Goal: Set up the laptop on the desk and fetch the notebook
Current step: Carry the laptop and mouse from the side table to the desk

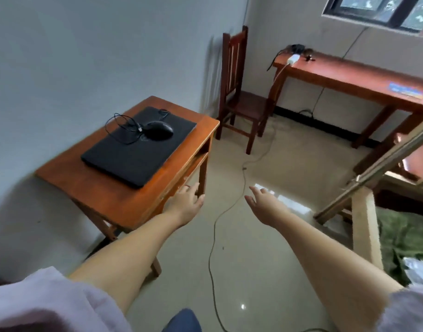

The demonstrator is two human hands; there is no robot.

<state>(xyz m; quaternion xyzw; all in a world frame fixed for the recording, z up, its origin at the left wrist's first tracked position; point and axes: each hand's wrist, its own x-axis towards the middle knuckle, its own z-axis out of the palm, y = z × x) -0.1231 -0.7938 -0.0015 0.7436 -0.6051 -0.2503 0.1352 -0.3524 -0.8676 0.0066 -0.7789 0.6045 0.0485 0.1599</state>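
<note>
- The laptop lies closed and flat on the small counter at the left, beside the wall, and it fills most of the top.
- It is black with a matte lid. A black mouse sits on the far part of the lid, and its thin cable is looped loosely next to it.
- I judge the laptop stiff and rather heavy, with a smooth shell that may slip. It seems best to take it with both hands at the two long edges, from under.
- The mouse is loose and could slide off if the lid is tilted, so it should probably be taken away first.
- The left hand is extended near the near right corner of the counter. Its grip is released, the fingers are spread and they hold nothing.
- The right hand is over the floor, well apart from the laptop. Its grip is also released and empty.
- The long counter stands far right under the window; it is likely the desk.
- I cannot see the notebook anywhere.
</note>
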